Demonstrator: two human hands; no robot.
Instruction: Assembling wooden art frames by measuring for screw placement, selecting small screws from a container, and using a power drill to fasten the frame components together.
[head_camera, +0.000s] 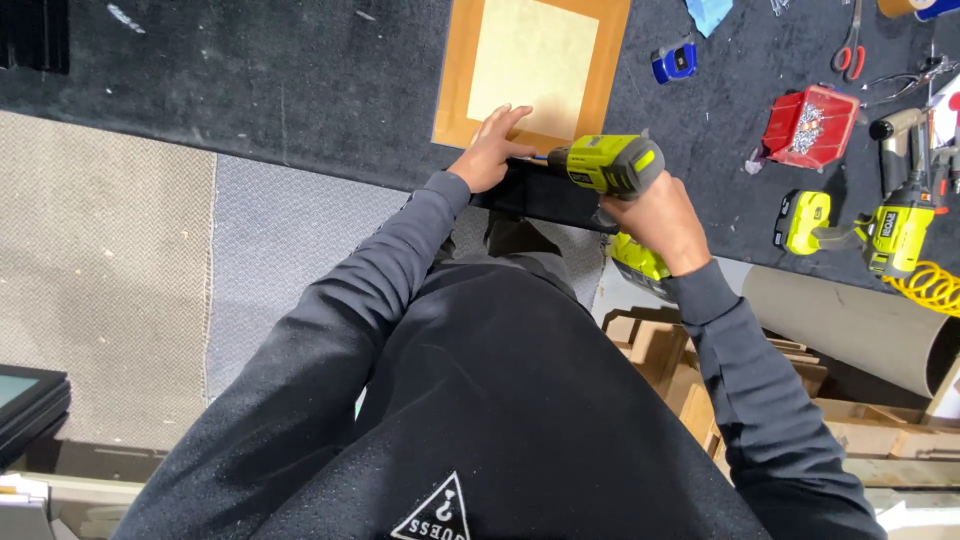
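Head | right hand (655, 215) grips drill (607, 165) | left hand (490, 150) flat on frame (455, 90)

Dark carpet-like cover across the table (300, 80), dusty and flecked with pale specks. Below its near edge, grey woven floor mats (130, 280) in two tones, seam running straight down. Stacked wooden frame pieces (680, 370) off the near right corner, beside a pale roll of sheet material (850, 320). Black-framed panels (30, 400) leaning at far left. Even, soft light, no hard shadows anywhere.
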